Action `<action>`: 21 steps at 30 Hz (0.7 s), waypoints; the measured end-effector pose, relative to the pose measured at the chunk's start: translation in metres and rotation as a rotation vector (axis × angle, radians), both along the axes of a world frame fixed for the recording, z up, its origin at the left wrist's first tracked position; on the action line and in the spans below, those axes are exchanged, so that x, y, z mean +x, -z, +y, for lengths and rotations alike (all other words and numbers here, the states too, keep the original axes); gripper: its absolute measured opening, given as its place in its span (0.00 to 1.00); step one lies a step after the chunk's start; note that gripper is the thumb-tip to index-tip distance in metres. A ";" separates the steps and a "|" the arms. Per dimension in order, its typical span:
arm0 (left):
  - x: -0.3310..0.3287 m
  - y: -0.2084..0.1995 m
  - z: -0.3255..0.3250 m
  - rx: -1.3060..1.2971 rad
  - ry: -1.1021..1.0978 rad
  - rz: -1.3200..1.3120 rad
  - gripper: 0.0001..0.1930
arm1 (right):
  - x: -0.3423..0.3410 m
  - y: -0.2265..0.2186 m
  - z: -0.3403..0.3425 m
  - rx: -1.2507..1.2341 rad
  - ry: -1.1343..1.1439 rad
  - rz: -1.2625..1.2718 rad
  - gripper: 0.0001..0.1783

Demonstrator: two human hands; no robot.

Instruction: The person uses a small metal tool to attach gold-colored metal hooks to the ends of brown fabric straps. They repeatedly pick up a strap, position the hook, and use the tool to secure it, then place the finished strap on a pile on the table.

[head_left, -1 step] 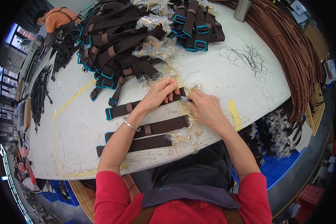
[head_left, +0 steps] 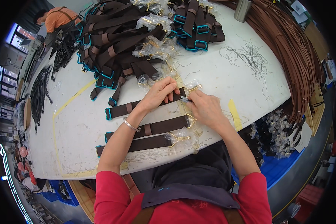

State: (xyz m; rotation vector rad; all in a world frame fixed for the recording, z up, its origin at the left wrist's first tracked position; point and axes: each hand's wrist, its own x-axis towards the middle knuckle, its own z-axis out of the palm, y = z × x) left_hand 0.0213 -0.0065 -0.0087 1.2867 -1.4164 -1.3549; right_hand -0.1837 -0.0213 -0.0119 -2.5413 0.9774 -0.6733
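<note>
A dark brown webbing strap [head_left: 117,110] with a blue buckle lies across the white table under my left forearm. My left hand [head_left: 162,92] presses its curled fingers on the strap near its far right end, beside a gold clasp [head_left: 194,88] partly wrapped in clear plastic. My right hand [head_left: 206,108] is closed around small thread snips; the silver blades [head_left: 184,99] touch or nearly touch the strap's end, and their handle is hidden in my palm. Two similar straps lie nearer me, a middle strap [head_left: 164,126] and a front strap [head_left: 149,144], both with gold clasps.
A heap of finished-looking straps [head_left: 112,39] covers the table's far side. Loose thread clippings [head_left: 250,59] lie right of it, near a metal cup [head_left: 243,10] and long brown strips [head_left: 287,48]. A blue bin [head_left: 283,168] stands below the right edge. Another person [head_left: 61,18] works at far left.
</note>
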 end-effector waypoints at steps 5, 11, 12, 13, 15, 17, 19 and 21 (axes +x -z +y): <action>0.000 -0.001 -0.002 0.017 -0.005 0.038 0.11 | 0.001 0.000 -0.001 0.043 0.019 0.031 0.06; -0.003 -0.002 -0.003 0.076 -0.031 0.125 0.12 | 0.000 -0.001 -0.002 0.001 -0.033 0.023 0.08; -0.004 -0.002 -0.004 0.085 -0.037 0.141 0.12 | 0.000 0.000 -0.003 0.000 -0.037 0.017 0.08; -0.005 -0.002 -0.004 0.091 -0.042 0.150 0.12 | -0.001 0.002 -0.003 -0.002 -0.041 0.011 0.08; -0.005 -0.003 -0.004 0.102 -0.054 0.168 0.12 | -0.001 0.003 -0.004 0.012 -0.044 0.007 0.08; -0.007 -0.006 -0.003 0.140 -0.105 0.248 0.12 | -0.002 0.002 -0.004 0.042 -0.043 0.011 0.08; -0.003 -0.007 -0.003 0.170 -0.104 0.226 0.12 | -0.005 -0.002 -0.004 0.078 0.021 -0.041 0.06; 0.006 -0.009 -0.004 0.195 -0.046 0.101 0.12 | -0.009 -0.005 -0.004 0.100 0.056 -0.054 0.06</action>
